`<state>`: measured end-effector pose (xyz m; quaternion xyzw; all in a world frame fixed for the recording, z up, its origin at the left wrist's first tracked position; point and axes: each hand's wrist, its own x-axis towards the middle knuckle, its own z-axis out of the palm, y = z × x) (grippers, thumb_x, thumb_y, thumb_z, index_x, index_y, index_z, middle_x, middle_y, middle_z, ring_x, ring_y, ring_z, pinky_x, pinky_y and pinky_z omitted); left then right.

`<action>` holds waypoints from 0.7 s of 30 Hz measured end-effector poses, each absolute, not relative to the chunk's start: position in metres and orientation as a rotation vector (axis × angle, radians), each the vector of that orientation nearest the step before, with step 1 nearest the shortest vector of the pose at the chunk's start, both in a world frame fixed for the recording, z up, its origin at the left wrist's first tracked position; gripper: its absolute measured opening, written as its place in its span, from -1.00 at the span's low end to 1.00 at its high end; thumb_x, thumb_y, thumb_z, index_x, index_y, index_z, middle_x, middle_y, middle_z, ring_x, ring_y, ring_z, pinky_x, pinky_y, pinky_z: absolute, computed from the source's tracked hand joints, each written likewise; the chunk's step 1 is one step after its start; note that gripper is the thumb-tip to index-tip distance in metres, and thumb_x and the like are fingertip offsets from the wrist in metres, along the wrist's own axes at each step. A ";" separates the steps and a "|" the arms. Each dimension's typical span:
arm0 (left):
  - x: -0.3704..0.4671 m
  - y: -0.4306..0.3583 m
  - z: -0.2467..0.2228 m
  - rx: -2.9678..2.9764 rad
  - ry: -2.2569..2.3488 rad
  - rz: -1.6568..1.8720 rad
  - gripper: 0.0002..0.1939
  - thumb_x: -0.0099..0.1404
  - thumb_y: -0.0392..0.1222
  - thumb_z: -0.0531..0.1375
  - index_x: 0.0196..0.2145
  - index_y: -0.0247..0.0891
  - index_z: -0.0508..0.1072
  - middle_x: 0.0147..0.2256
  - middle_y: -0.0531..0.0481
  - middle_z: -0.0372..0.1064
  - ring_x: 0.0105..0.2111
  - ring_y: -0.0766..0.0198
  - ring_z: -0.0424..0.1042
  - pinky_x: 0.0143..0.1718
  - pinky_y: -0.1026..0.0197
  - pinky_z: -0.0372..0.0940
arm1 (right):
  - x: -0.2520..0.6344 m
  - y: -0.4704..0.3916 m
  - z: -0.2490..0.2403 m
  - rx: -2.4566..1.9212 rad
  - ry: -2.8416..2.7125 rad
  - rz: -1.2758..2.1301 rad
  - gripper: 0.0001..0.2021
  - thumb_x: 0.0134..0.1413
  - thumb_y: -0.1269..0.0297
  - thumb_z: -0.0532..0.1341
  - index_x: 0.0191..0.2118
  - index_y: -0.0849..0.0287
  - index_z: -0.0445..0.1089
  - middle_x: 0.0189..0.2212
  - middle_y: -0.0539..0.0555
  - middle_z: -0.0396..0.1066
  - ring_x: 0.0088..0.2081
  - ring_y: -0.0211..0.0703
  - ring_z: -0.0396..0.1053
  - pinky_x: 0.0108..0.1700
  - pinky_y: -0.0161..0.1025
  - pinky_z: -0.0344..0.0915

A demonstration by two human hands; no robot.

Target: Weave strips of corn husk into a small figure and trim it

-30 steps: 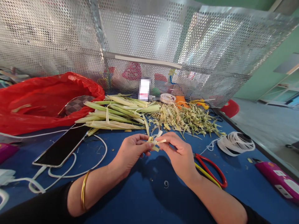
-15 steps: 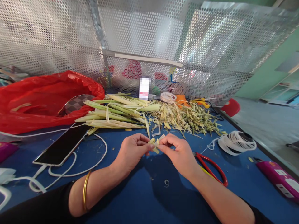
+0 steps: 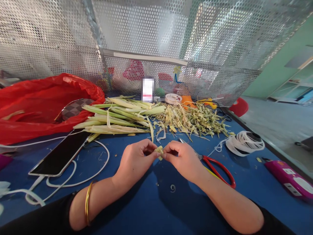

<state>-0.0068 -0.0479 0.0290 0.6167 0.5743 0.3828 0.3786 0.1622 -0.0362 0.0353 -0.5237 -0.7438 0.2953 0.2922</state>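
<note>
Between the fingertips of both hands is a small folded strip of pale corn husk (image 3: pixel 159 150). My left hand (image 3: pixel 137 158) pinches it from the left with thumb and forefinger. From the right, my right hand (image 3: pixel 182 158) pinches its other side, fingertips almost touching the left ones. Scissors with red handles (image 3: pixel 221 171) lie partly under my right forearm, their blades half hidden by the hand. Beyond the hands spreads a bunch of long pale green corn husks (image 3: pixel 117 119), and to its right a heap of small knotted husk pieces (image 3: pixel 195 119).
A phone (image 3: pixel 58 153) with white cables lies at left by a red plastic bag (image 3: pixel 80 88). White thread on a spool (image 3: pixel 244 143) and a magenta power strip (image 3: pixel 288 178) are at right. A perforated metal panel (image 3: pixel 146 36) stands behind; a tape roll (image 3: pixel 173 98) sits near it.
The husk strip looks more tightly folded, its loose ends less spread. My fingertips have drawn slightly closer together. The whole view has shifted a little.
</note>
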 end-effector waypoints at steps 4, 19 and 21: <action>-0.006 -0.050 0.030 1.677 1.506 0.961 -0.90 0.11 -0.13 0.23 -0.44 -0.16 0.53 -0.49 0.07 0.51 -0.46 0.25 0.45 -0.46 0.30 0.19 | 0.163 -0.037 0.036 -1.435 -1.995 0.781 -0.87 -0.01 0.33 0.23 -0.54 0.15 0.41 -0.56 -0.04 0.39 -0.52 -0.26 0.28 -0.50 -0.33 0.15; -0.002 -0.051 0.026 1.607 1.462 0.991 -0.91 0.11 -0.15 0.23 -0.45 -0.19 0.51 -0.49 0.06 0.50 -0.47 0.28 0.43 -0.44 0.32 0.22 | 0.162 -0.037 0.036 -1.463 -1.910 0.993 -0.89 -0.08 0.38 0.18 -0.56 0.18 0.37 -0.61 -0.06 0.28 -0.55 -0.30 0.17 -0.51 -0.33 0.07; -0.002 -0.051 0.026 1.609 1.454 0.996 -0.92 0.11 -0.15 0.23 -0.44 -0.18 0.50 -0.50 0.08 0.48 -0.50 0.30 0.40 -0.46 0.32 0.21 | 0.162 -0.036 0.034 -1.453 -1.901 1.012 -0.89 -0.08 0.37 0.17 -0.55 0.18 0.38 -0.61 -0.06 0.28 -0.54 -0.30 0.17 -0.50 -0.33 0.07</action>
